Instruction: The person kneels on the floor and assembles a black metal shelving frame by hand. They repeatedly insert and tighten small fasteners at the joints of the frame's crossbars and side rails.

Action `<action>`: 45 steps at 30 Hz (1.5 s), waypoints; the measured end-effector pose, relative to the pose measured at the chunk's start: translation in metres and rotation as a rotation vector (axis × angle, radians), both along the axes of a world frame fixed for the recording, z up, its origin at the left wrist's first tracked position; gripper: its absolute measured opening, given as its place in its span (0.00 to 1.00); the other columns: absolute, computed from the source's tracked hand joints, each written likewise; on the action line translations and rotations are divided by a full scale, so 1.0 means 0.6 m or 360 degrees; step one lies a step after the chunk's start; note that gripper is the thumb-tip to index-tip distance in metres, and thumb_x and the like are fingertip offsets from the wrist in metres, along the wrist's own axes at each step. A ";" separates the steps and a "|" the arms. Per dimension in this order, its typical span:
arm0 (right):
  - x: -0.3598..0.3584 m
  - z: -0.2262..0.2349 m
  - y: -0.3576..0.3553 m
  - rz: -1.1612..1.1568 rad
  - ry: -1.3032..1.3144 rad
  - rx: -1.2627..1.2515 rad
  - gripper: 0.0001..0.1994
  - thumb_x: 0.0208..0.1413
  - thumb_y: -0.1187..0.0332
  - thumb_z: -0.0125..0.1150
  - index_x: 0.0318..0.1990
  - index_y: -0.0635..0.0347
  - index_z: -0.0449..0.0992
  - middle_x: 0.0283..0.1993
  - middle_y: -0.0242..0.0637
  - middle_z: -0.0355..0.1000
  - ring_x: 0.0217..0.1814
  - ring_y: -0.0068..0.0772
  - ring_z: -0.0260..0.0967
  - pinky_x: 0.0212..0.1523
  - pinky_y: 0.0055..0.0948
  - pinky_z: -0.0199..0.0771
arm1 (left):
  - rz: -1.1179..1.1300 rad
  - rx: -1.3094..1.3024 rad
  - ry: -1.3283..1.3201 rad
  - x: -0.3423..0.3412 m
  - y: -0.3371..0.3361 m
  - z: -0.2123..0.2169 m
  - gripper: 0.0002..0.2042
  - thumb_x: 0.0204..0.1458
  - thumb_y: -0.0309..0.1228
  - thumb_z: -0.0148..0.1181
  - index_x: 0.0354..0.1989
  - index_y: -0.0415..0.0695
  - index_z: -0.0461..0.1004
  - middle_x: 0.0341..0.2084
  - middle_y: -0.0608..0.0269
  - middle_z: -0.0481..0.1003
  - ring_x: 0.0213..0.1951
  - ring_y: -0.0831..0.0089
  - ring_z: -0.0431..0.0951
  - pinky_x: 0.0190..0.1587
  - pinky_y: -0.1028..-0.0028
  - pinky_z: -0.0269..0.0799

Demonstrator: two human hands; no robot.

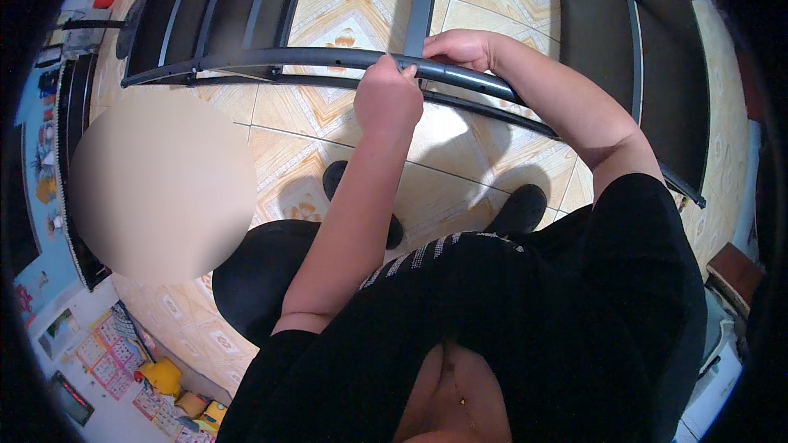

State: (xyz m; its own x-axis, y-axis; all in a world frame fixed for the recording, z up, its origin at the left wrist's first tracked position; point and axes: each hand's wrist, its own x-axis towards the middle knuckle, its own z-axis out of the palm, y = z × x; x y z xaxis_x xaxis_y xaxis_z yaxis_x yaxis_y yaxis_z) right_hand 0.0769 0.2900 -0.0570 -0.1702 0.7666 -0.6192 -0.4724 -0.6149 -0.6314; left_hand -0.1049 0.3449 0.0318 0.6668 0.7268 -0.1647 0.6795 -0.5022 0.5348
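A black metal frame with dark panels lies across the floor in front of me, its long curved tube [312, 57] running sideways. My left hand [387, 98] is closed against the near side of this tube. Something thin seems to show at its fingertips, too small to name. Just beyond the tube is my right hand [461, 49], its fingers curled in at the end of a grey crossbar [423, 4]. The tube and the hand itself partly hide what those fingers grip. Both hands meet near the joint of tube and crossbar.
Dark panels [595, 41] fill the frame's right side, and slatted panels [185, 12] its left. A person in black [263, 279] is close at my left, partly blurred out. Dark shoes [521, 209] stand on the tiled floor [287, 164]. Toys [162, 376] lie by the left wall.
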 end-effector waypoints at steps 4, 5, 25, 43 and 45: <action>0.007 -0.008 -0.001 0.0015 0.0003 0.0006 0.08 0.56 0.64 0.57 0.41 0.54 0.75 0.33 0.28 0.75 0.31 0.18 0.72 0.29 0.20 0.75 | -0.0003 0.0014 0.0031 0.000 0.000 0.001 0.12 0.51 0.35 0.58 0.35 0.37 0.72 0.32 0.46 0.75 0.37 0.50 0.76 0.39 0.57 0.71; 0.012 -0.007 -0.004 0.0036 0.0003 0.0035 0.08 0.57 0.64 0.57 0.41 0.54 0.75 0.33 0.28 0.75 0.31 0.18 0.73 0.29 0.20 0.76 | -0.0003 0.0014 0.0028 0.001 -0.001 0.001 0.12 0.51 0.35 0.58 0.35 0.37 0.72 0.32 0.46 0.75 0.37 0.50 0.76 0.39 0.57 0.71; -0.056 0.076 -0.031 -0.0102 -0.2288 -0.0062 0.14 0.54 0.59 0.55 0.39 0.58 0.79 0.37 0.50 0.75 0.41 0.51 0.72 0.45 0.40 0.71 | 0.0026 -0.0107 0.0333 0.000 -0.006 0.026 0.14 0.54 0.39 0.54 0.37 0.39 0.72 0.36 0.46 0.75 0.43 0.51 0.76 0.44 0.58 0.71; -0.182 0.212 -0.064 0.1195 -0.3751 0.0544 0.07 0.48 0.67 0.52 0.30 0.55 0.77 0.32 0.35 0.74 0.39 0.35 0.71 0.39 0.34 0.67 | 0.0033 -0.0339 -0.0216 -0.039 0.006 -0.087 0.07 0.50 0.29 0.54 0.36 0.42 0.74 0.37 0.48 0.75 0.43 0.53 0.75 0.43 0.59 0.72; -0.222 0.190 -0.053 0.1209 -0.3658 0.0248 0.08 0.48 0.67 0.53 0.31 0.55 0.78 0.32 0.36 0.75 0.36 0.35 0.73 0.39 0.33 0.68 | 0.0030 -0.0451 -0.0171 -0.037 0.017 -0.134 0.10 0.50 0.30 0.52 0.38 0.40 0.74 0.37 0.47 0.76 0.42 0.54 0.76 0.43 0.59 0.71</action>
State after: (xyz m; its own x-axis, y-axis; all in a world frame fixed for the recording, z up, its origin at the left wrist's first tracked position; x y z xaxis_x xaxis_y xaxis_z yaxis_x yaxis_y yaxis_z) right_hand -0.0564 0.2580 0.0572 0.2511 0.9607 -0.1181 0.9154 -0.1961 0.3516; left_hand -0.1274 0.3553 -0.0489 0.6781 0.6746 -0.2918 0.6193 -0.3107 0.7210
